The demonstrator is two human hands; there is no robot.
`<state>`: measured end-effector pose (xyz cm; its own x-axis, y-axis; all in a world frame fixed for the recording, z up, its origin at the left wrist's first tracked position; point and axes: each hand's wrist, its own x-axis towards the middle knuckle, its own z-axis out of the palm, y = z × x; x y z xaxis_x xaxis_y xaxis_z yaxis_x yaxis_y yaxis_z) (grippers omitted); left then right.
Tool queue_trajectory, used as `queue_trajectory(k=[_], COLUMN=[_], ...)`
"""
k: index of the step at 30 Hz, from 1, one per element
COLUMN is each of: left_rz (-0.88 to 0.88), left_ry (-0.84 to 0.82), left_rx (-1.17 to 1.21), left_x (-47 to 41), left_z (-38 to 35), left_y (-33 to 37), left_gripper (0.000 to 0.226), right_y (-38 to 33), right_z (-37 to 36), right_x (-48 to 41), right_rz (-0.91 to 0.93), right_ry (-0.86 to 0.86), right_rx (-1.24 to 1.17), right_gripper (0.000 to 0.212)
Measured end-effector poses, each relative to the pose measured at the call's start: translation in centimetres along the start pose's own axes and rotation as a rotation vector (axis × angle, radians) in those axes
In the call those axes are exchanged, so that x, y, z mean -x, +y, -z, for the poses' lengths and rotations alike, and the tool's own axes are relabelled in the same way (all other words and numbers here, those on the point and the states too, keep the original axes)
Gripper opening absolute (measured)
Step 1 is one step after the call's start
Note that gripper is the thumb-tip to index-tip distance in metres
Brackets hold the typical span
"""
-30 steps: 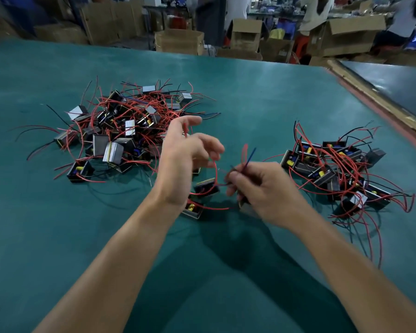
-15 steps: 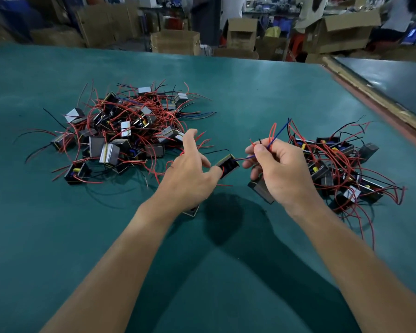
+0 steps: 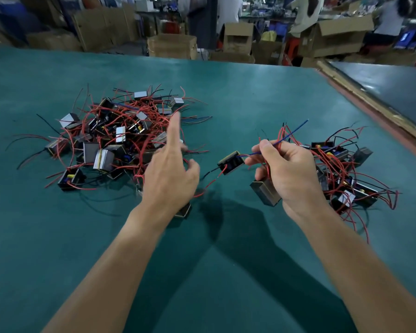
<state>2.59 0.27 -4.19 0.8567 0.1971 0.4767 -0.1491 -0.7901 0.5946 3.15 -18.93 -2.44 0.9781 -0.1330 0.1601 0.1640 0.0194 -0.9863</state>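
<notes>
My right hand [image 3: 286, 171] pinches the red and blue wires [image 3: 281, 140] of small transformers. One black transformer [image 3: 231, 162] hangs from those wires between my hands, above the table. A second grey one [image 3: 265, 192] dangles under my right palm. My left hand [image 3: 168, 174] hovers just left of the hanging transformer, forefinger pointing up, holding nothing. A big heap of transformers with red and black leads [image 3: 115, 140] lies at the left, and a smaller heap [image 3: 344, 171] at the right behind my right hand.
Everything lies on a green table [image 3: 202, 272]. One more transformer [image 3: 183, 210] sits partly hidden under my left wrist. A raised wooden edge [image 3: 370, 104] runs along the table's right side. Cardboard boxes [image 3: 171, 45] and people stand beyond the far edge.
My left hand has let go of the black transformer and spread its fingers, forefinger raised. My right hand has kept hold of the wires and stayed near the right heap.
</notes>
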Motion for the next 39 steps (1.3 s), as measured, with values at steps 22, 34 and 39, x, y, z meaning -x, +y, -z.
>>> queue_trajectory(k=[22, 34, 39], left_rz=[-0.095, 0.391, 0.615], left_ry=[-0.233, -0.759, -0.799], left_rx=[-0.096, 1.474, 1.244], left_x=[-0.6, -0.1, -0.8], left_z=[0.2, 1.2, 1.0], left_y=[-2.7, 1.2, 1.1], left_gripper=[0.054, 0.075, 0.061], right_y=[-0.3, -1.6, -1.5], right_z=[0.8, 1.6, 1.6], right_x=[-0.7, -1.0, -0.6], right_rz=[-0.138, -0.148, -0.252], right_ry=[-0.027, 0.011, -0.292], right_rx=[0.024, -0.223, -0.054], right_gripper=[0.032, 0.032, 0.030])
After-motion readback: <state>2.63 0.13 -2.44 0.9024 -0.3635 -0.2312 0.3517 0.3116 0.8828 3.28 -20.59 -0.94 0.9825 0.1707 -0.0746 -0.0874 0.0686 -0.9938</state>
